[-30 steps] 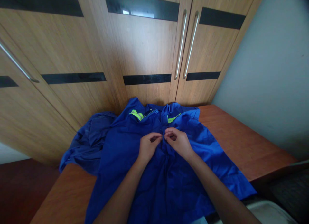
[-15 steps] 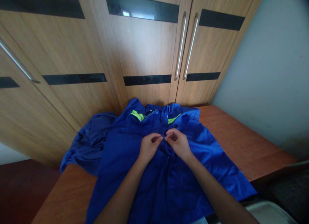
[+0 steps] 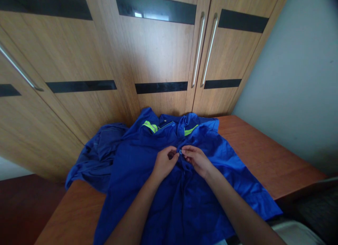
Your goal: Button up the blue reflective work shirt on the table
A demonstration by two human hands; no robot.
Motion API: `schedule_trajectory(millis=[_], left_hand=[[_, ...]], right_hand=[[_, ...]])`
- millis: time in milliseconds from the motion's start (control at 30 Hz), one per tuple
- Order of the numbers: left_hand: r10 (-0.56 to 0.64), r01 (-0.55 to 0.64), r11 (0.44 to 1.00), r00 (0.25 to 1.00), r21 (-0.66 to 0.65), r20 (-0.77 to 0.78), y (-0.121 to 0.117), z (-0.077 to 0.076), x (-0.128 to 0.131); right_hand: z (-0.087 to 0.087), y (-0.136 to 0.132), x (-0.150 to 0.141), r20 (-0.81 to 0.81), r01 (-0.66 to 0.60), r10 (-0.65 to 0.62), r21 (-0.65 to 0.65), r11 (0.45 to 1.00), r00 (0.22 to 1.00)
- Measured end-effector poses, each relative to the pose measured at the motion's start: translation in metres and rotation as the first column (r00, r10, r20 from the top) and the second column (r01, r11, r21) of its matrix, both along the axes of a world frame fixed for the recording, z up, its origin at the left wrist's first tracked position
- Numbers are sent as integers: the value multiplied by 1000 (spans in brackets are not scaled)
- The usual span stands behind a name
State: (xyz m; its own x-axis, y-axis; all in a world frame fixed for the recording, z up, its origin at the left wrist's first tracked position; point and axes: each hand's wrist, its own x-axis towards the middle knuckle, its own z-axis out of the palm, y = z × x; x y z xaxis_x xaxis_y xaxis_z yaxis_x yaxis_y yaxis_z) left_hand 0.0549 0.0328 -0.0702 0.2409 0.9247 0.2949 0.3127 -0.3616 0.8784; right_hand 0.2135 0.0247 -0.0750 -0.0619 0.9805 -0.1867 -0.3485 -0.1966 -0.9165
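A blue work jacket (image 3: 137, 171) lies spread front side up, its collar away from me and yellow-green strips (image 3: 150, 126) across the chest. At the middle of its front opening, my left hand (image 3: 166, 163) pinches the fabric edge between thumb and fingertips. Close beside it, my right hand (image 3: 198, 161) has its thumb and fingers closed on a small blue button (image 3: 180, 151). Whether the button sits in a buttonhole is too small to tell. Nearer the collar, another button (image 3: 173, 125) shows on the front edge.
Under the jacket is a reddish-brown wooden table (image 3: 253, 157). A crumpled dark blue garment (image 3: 97, 157) lies at its left edge. Wooden cabinet doors (image 3: 161, 51) with metal handles (image 3: 198, 51) stand right behind, with a pale wall (image 3: 295, 83) to the right.
The fingertips of both hands have shifted slightly, and the blue button now shows between them. My right hand has turned a little flatter. The jacket lies almost as before.
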Motion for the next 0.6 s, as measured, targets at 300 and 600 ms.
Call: schedule_trajectory(millis=[300, 600], left_hand=[[90, -89, 996, 996, -30, 13, 3, -3, -2], [-94, 142, 979, 952, 147, -290, -9, 8, -1]], right_hand=[[-1, 2, 8, 643, -106, -164, 360, 927, 748], [22, 21, 9, 859, 168, -373, 334, 928, 351]])
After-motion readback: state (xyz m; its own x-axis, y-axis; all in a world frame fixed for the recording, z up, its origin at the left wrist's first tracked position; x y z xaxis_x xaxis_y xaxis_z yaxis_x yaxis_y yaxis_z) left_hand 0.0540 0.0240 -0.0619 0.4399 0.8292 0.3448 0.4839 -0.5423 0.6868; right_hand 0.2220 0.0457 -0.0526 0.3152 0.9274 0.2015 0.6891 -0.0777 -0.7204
